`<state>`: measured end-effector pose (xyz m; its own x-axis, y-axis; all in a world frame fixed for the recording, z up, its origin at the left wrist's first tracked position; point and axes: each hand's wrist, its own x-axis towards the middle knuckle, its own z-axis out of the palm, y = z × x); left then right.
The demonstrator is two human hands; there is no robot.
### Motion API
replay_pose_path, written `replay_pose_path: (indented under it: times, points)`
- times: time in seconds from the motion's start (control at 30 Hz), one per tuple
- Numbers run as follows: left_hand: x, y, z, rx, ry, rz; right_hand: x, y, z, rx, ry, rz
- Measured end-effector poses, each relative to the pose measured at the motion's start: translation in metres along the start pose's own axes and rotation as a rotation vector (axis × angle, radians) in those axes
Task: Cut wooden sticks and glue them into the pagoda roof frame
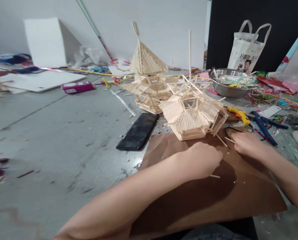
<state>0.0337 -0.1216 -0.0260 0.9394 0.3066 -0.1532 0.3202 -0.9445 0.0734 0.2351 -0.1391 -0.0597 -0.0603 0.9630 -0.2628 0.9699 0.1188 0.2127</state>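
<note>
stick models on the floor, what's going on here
Someone is working over a brown sheet. Their right hand appears to pinch a thin stick; their left hand is curled, and whatever it may hold is hidden. The nearer stick model stands at the sheet's far edge, with a pointed-roof model behind it.
</note>
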Motion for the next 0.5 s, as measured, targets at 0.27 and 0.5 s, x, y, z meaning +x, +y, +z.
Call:
replay_pose_path:
  times: [0.27,0.5]
  points:
    - [-0.060,-0.057,-0.057,0.046,0.777,-0.314,-0.015,0.015,-0.079,0.205,0.777,-0.172]
    - [-0.059,-0.096,-0.046,0.077,0.942,-0.366,0.041,-0.033,-0.119,0.150,1.037,-0.466]
